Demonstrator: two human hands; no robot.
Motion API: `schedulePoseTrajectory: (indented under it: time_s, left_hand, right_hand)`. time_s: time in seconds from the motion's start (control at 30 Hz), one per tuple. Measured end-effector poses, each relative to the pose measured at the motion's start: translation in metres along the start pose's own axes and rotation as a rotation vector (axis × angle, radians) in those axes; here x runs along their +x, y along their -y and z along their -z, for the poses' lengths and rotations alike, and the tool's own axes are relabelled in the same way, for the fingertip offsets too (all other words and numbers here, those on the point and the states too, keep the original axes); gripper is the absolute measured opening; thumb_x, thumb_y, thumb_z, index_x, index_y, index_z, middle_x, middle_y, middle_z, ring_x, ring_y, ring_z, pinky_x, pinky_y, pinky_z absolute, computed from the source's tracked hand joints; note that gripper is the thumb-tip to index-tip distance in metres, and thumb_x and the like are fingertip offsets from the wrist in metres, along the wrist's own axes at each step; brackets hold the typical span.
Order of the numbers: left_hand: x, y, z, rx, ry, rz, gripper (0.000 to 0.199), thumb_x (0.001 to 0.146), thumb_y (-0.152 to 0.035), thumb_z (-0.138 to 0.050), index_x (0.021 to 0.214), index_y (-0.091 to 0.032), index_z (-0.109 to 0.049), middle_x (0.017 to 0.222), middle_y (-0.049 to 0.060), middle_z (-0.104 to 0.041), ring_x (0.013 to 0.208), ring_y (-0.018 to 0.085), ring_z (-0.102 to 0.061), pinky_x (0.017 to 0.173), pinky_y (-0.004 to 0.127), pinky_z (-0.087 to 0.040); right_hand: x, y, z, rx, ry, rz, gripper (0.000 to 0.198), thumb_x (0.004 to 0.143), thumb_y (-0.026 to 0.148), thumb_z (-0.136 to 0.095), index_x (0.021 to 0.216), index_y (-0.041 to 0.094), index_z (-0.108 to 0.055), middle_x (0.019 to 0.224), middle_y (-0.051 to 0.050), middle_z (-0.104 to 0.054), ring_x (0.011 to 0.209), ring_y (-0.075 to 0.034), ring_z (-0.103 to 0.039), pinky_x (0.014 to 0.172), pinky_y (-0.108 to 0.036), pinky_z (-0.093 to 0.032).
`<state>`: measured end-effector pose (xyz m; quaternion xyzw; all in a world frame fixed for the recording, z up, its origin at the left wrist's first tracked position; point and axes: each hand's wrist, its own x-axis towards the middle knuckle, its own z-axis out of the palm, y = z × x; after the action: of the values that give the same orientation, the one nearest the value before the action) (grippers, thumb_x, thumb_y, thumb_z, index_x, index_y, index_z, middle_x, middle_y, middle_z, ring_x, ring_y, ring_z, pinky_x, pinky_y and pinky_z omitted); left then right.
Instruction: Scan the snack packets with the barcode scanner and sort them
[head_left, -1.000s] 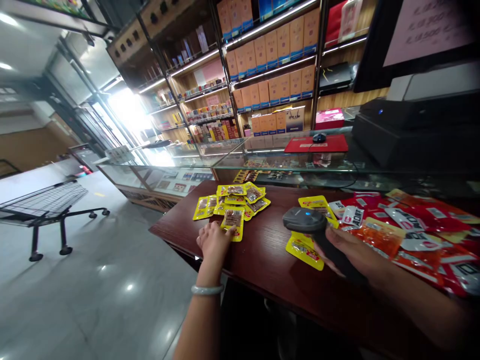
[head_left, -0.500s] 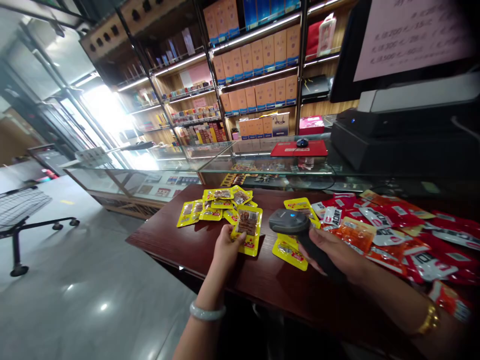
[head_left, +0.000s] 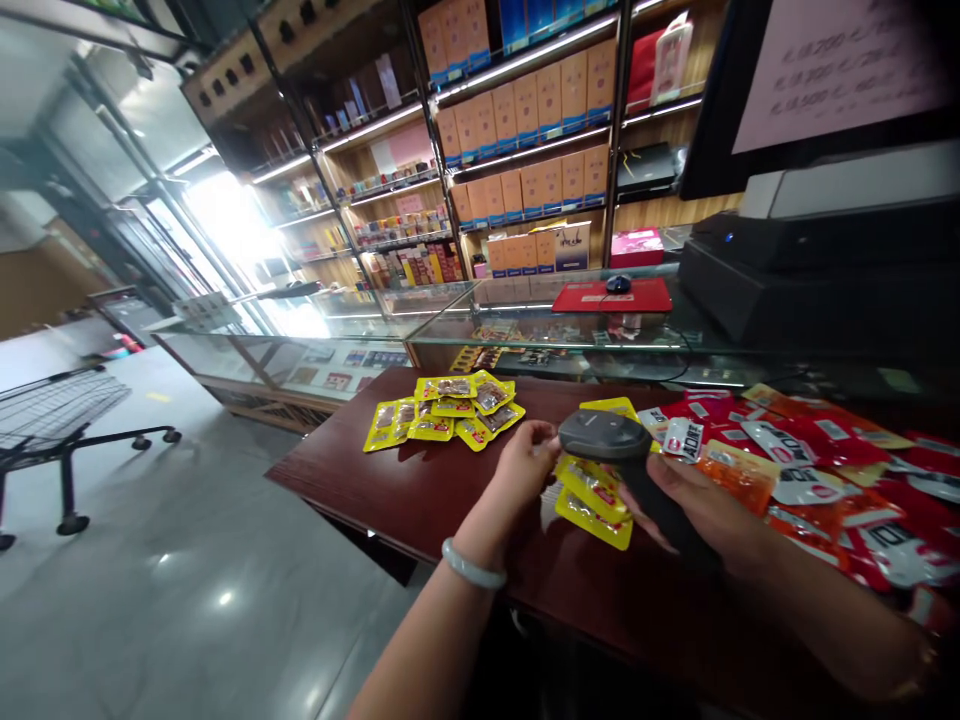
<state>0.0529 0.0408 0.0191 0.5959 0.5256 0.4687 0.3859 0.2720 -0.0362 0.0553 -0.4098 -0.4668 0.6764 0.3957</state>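
My right hand point(head_left: 694, 500) is wrapped round the grip of a dark barcode scanner point(head_left: 606, 436), its head pointing left over the table. Just left of the scanner head is my left hand point(head_left: 527, 462), thumb and fingers drawn together; what they hold, if anything, is hidden. Below the scanner, several yellow snack packets point(head_left: 592, 518) overlap close to my left fingertips. Farther left lies a loose pile of similar yellow packets point(head_left: 431, 427), apart from both hands.
Red and orange snack packets point(head_left: 810, 480) are heaped right of the scanner on the dark wooden table point(head_left: 352, 480). Behind stand a glass counter point(head_left: 517, 312) with a mouse point(head_left: 618, 285) on a red mat, and a black monitor point(head_left: 720, 110). A wire cart point(head_left: 64, 410) stands left.
My left hand has moved right, away from the left pile to beside the scanner. The yellow packet it held upright no longer shows plainly. The view has shifted slightly.
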Motion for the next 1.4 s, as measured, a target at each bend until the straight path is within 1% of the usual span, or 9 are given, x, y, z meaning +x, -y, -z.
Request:
schedulePoseTrajectory:
  time_s: [0.1,0.2,0.33,0.63,0.83,0.9,1.07,1.23,1.4]
  left_hand:
    - [0.03,-0.007,0.016,0.504,-0.061,-0.122,0.033,0.086,-0.037,-0.065,0.115,-0.021,-0.063,0.121,0.011,-0.067,0.114,0.026,-0.06,0.1,0.038,-0.044]
    - [0.056,-0.006,0.045,0.972,-0.156,-0.085,0.04,0.084,-0.034,-0.067,0.12,-0.018,-0.062,0.124,0.014,-0.064,0.122,0.031,-0.053,0.105,0.042,-0.038]
    - [0.076,-0.002,0.067,1.254,-0.156,-0.046,0.042,0.083,-0.034,-0.064,0.122,-0.018,-0.061,0.123,0.015,-0.062,0.119,0.031,-0.051,0.1,0.039,-0.039]
    - [0.084,0.011,0.089,1.366,-0.087,-0.232,0.029,0.095,-0.023,-0.042,0.097,-0.021,-0.071,0.11,0.012,-0.065,0.114,0.027,-0.053,0.098,0.038,-0.038]
    - [0.097,0.016,0.078,1.29,-0.184,-0.265,0.043,0.092,-0.046,-0.053,0.123,-0.017,-0.058,0.125,0.015,-0.062,0.12,0.029,-0.053,0.103,0.039,-0.038]
    - [0.109,0.018,0.068,1.28,-0.118,-0.23,0.052,0.089,-0.048,-0.058,0.129,-0.015,-0.054,0.132,0.017,-0.059,0.126,0.03,-0.051,0.107,0.041,-0.036]
    - [0.13,0.014,0.058,1.314,0.104,-0.145,0.03,0.093,-0.021,-0.048,0.115,-0.015,-0.067,0.126,0.018,-0.066,0.12,0.029,-0.059,0.106,0.044,-0.039]
    - [0.097,0.003,0.069,1.134,0.243,-0.395,0.035,0.09,-0.022,-0.055,0.121,-0.028,-0.07,0.137,0.006,-0.062,0.129,0.024,-0.054,0.115,0.041,-0.034]
    - [0.032,0.009,0.109,0.919,0.359,-0.547,0.039,0.09,-0.02,-0.052,0.12,-0.035,-0.071,0.143,0.001,-0.057,0.139,0.024,-0.045,0.118,0.046,-0.033]
  right_hand:
    - [0.002,-0.001,0.001,-0.031,0.01,0.008,0.056,0.079,0.077,-0.058,0.077,0.021,-0.057,0.059,0.003,-0.056,0.042,-0.009,-0.047,0.039,-0.021,-0.035]
    - [0.003,-0.001,0.001,-0.054,0.027,0.022,0.059,0.08,0.078,-0.056,0.075,0.019,-0.055,0.058,0.003,-0.055,0.042,-0.008,-0.046,0.04,-0.02,-0.035]
    - [0.003,-0.001,0.002,-0.055,0.036,0.025,0.058,0.083,0.076,-0.054,0.076,0.018,-0.055,0.057,0.003,-0.056,0.042,-0.007,-0.046,0.041,-0.018,-0.033]
    - [0.006,-0.001,0.0,-0.051,0.056,0.037,0.06,0.082,0.077,-0.055,0.076,0.018,-0.056,0.054,0.003,-0.055,0.04,-0.007,-0.044,0.039,-0.018,-0.03]
    - [0.008,-0.004,-0.001,-0.033,0.033,0.004,0.061,0.076,0.079,-0.06,0.075,0.018,-0.054,0.055,0.003,-0.055,0.04,-0.008,-0.046,0.038,-0.018,-0.031]
    - [0.009,-0.006,0.0,-0.033,0.033,-0.008,0.061,0.075,0.08,-0.06,0.076,0.019,-0.054,0.056,0.003,-0.055,0.04,-0.008,-0.047,0.038,-0.018,-0.032]
    - [0.011,-0.011,0.001,-0.028,0.032,-0.01,0.059,0.079,0.078,-0.057,0.076,0.019,-0.054,0.054,0.004,-0.052,0.039,-0.007,-0.045,0.037,-0.017,-0.031]
    - [0.01,-0.009,-0.003,-0.027,0.039,0.01,0.061,0.075,0.08,-0.06,0.075,0.019,-0.052,0.059,0.004,-0.055,0.04,-0.006,-0.045,0.037,-0.017,-0.031]
    - [0.005,0.002,-0.008,-0.045,0.037,0.003,0.064,0.072,0.082,-0.061,0.074,0.019,-0.052,0.058,0.004,-0.056,0.041,-0.006,-0.046,0.037,-0.017,-0.032]
